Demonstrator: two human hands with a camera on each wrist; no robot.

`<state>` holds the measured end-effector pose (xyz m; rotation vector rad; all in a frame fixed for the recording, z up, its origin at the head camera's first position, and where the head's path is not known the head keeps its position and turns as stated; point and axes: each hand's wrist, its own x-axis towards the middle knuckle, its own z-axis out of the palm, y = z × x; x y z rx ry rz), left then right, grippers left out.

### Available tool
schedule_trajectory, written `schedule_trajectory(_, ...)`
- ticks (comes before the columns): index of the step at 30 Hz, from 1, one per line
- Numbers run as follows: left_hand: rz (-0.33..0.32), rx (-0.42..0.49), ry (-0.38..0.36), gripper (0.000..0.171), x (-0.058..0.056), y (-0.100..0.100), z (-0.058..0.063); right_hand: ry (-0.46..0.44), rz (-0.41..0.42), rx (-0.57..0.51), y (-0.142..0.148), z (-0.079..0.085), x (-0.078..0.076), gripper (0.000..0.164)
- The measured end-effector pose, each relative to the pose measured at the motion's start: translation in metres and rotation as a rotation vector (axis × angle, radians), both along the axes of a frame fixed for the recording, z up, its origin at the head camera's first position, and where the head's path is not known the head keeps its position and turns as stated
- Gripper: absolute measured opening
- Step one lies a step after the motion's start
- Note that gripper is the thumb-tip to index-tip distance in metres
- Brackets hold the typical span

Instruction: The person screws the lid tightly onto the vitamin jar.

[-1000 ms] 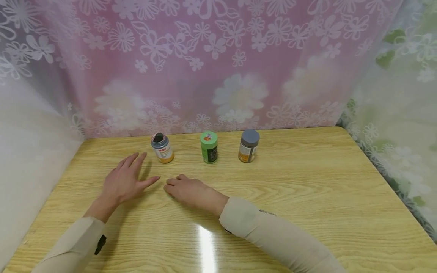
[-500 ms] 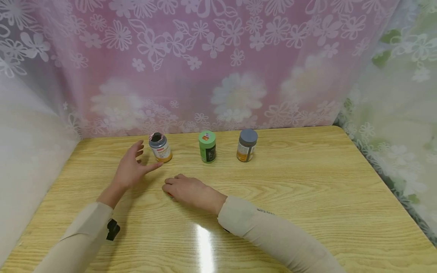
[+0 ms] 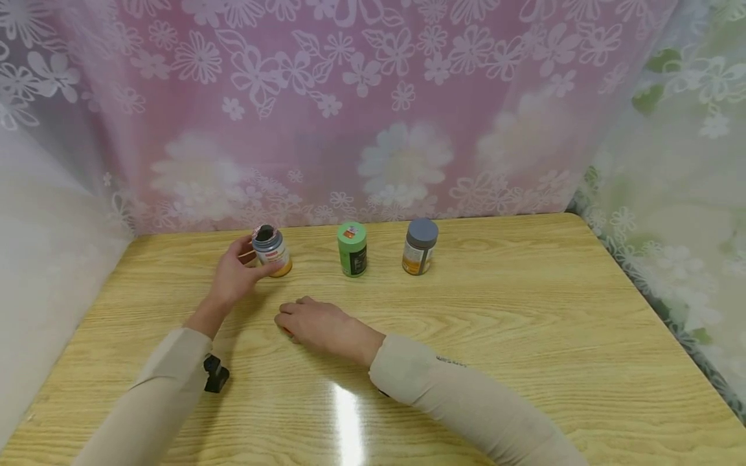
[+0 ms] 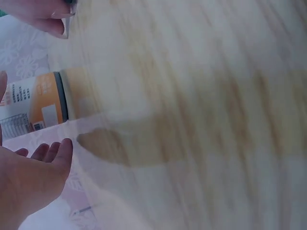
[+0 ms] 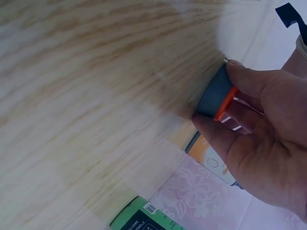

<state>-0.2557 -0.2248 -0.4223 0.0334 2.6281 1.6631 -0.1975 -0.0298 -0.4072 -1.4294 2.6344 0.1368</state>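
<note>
An uncapped supplement bottle [image 3: 270, 252], grey-necked with a white and orange label, stands upright at the back left of the table. My left hand [image 3: 232, 275] reaches around it, thumb across its front and the other fingers at its left side. In the left wrist view those fingers [image 4: 57, 155] are loosely bent beside the bottle [image 4: 36, 103], with a gap showing between. My right hand [image 3: 317, 325] is low over the table in front of the bottle. Its thumb and fingers pinch a grey bottle cap [image 5: 214, 93] with an orange inner ring, at the tabletop.
A green lidded jar [image 3: 352, 250] stands to the right of the uncapped bottle. Farther right is a capped grey bottle [image 3: 419, 247] with an orange label. A pink floral curtain [image 3: 373, 129] hangs behind the wooden table [image 3: 495, 336].
My left hand has moved forward and right, from beside the uncapped bottle to around it. The right hand stays in nearly the same place with the cap.
</note>
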Motion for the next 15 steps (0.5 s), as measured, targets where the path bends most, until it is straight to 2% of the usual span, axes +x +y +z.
schedule_trajectory(6,0.033,0.03,0.004,0.091,-0.0045,0.0048,-0.0062,0.043,0.014,0.033,-0.002,-0.0014,-0.0003,0.029)
schedule_trajectory(11,0.046,0.062,-0.001,0.089,-0.007,0.0068,-0.0093,0.048,-0.009,0.039,-0.0024,-0.0028,0.001,0.029)
schedule_trajectory(15,0.052,0.054,0.0,0.088,-0.0073,0.0099,-0.0082,0.049,-0.031,0.032,-0.0031,-0.0037,0.0025,0.027)
